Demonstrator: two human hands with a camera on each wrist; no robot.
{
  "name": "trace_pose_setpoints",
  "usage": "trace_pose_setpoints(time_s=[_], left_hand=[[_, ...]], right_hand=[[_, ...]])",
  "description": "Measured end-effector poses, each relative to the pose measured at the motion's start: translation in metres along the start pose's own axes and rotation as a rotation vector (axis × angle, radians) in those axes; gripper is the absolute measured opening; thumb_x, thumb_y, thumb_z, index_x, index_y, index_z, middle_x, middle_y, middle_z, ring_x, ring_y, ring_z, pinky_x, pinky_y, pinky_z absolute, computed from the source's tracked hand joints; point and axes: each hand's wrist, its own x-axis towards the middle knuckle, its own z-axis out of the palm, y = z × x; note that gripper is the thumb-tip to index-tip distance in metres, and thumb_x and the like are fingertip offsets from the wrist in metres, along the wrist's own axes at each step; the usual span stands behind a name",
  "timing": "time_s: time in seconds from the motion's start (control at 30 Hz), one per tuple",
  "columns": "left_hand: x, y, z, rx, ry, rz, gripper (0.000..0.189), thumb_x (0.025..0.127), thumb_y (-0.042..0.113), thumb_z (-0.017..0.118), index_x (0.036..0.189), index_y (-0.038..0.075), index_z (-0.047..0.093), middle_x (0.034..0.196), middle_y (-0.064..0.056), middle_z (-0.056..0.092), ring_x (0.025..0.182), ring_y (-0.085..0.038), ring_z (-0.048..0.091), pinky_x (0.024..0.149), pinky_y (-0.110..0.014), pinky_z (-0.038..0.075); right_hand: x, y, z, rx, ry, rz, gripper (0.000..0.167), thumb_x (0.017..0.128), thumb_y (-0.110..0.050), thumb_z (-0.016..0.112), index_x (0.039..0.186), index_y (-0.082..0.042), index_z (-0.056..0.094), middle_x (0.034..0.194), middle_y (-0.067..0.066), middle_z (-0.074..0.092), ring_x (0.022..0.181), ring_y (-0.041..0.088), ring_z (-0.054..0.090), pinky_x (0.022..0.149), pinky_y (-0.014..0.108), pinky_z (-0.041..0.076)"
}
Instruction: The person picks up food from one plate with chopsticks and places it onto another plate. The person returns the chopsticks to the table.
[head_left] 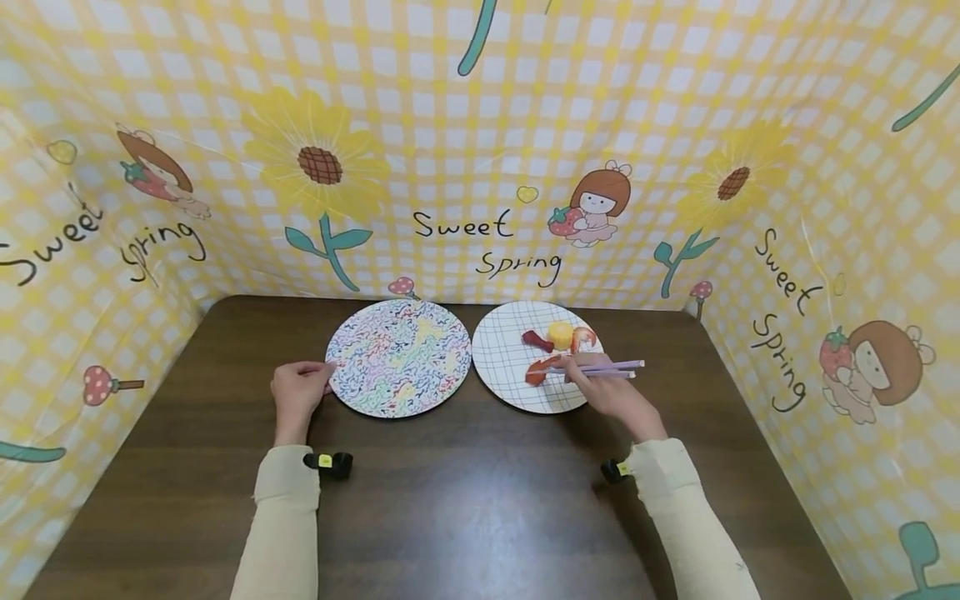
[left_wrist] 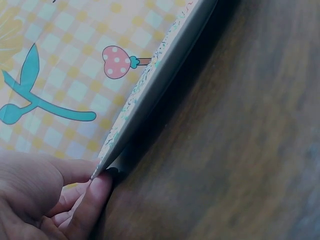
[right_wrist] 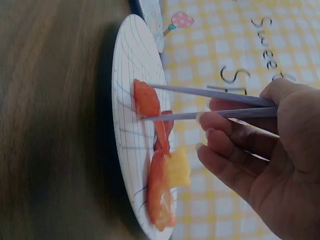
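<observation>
My left hand (head_left: 298, 390) pinches the left rim of a round plate (head_left: 397, 358) with a multicoloured squiggle pattern. In the left wrist view, thumb and finger meet at the edge of that plate (left_wrist: 135, 110). A pair of pale purple chopsticks (head_left: 626, 364) is held in my right hand (head_left: 611, 398) over a white plate (head_left: 497, 354) with a dark grid. In the right wrist view, the chopstick tips lie either side of an orange-red drumstick-shaped food piece (right_wrist: 147, 100) on that plate. Behind it are a dark red drumstick-shaped piece (head_left: 536, 340), a yellow corn-like chunk (head_left: 559, 335) and a shrimp (head_left: 583, 338).
Both plates stand side by side near the back edge of a dark wooden table (head_left: 457, 500). A yellow checked cloth (head_left: 450, 150) printed with flowers and figures rises behind the table and along both sides.
</observation>
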Motion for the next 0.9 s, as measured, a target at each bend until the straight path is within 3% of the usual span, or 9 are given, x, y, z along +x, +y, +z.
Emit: trace_pose_setpoints(time_s=[0.1, 0.2, 0.4, 0.63, 0.77, 0.9], left_hand=[[0.0, 0.001, 0.0, -0.001, -0.01, -0.011, 0.041, 0.096, 0.03, 0.071, 0.116, -0.006, 0.073, 0.111, -0.022, 0.071, 0.061, 0.001, 0.063, 0.056, -0.015, 0.052], [0.001, 0.001, 0.0, 0.001, -0.009, -0.018, 0.04, 0.096, 0.03, 0.071, 0.115, -0.005, 0.073, 0.109, -0.021, 0.071, 0.061, 0.0, 0.063, 0.056, -0.015, 0.052], [0.002, -0.001, 0.0, -0.001, 0.003, 0.002, 0.038, 0.095, 0.028, 0.072, 0.112, -0.006, 0.074, 0.104, -0.02, 0.073, 0.059, 0.001, 0.062, 0.055, -0.015, 0.051], [0.002, -0.002, 0.0, 0.001, 0.013, 0.024, 0.036, 0.094, 0.027, 0.072, 0.11, -0.006, 0.075, 0.099, -0.018, 0.074, 0.057, 0.002, 0.062, 0.055, -0.014, 0.051], [0.001, -0.001, 0.0, -0.009, 0.014, 0.027, 0.036, 0.094, 0.026, 0.073, 0.11, -0.006, 0.075, 0.097, -0.018, 0.075, 0.057, 0.002, 0.062, 0.055, -0.014, 0.051], [0.0, 0.0, 0.0, -0.008, 0.008, 0.018, 0.036, 0.095, 0.026, 0.072, 0.111, -0.007, 0.074, 0.099, -0.019, 0.074, 0.057, 0.002, 0.062, 0.055, -0.015, 0.051]], right_hand=[[0.002, -0.01, 0.003, -0.061, 0.072, -0.117, 0.019, 0.104, -0.005, 0.054, 0.108, 0.001, 0.071, 0.098, 0.011, 0.075, 0.091, 0.026, 0.068, 0.085, 0.043, 0.056], [0.005, -0.018, 0.008, 0.002, 0.143, -0.134, 0.023, 0.104, -0.011, 0.057, 0.094, -0.001, 0.075, 0.086, 0.006, 0.072, 0.083, 0.023, 0.065, 0.081, 0.04, 0.054], [0.006, -0.015, 0.02, -0.029, 0.231, -0.22, 0.028, 0.099, -0.004, 0.061, 0.071, -0.004, 0.065, 0.067, -0.002, 0.052, 0.068, 0.016, 0.051, 0.067, 0.033, 0.047], [0.006, -0.012, 0.028, -0.086, 0.237, -0.233, 0.024, 0.1, -0.003, 0.059, 0.079, 0.0, 0.07, 0.065, -0.001, 0.06, 0.068, 0.016, 0.061, 0.071, 0.036, 0.055], [0.006, -0.014, 0.029, -0.098, 0.201, -0.206, 0.031, 0.102, -0.004, 0.056, 0.073, -0.002, 0.067, 0.062, -0.005, 0.052, 0.062, 0.012, 0.052, 0.063, 0.031, 0.048], [0.005, -0.011, 0.031, -0.1, 0.224, -0.213, 0.029, 0.102, -0.004, 0.055, 0.076, -0.001, 0.069, 0.065, -0.002, 0.058, 0.063, 0.013, 0.054, 0.063, 0.031, 0.048]])
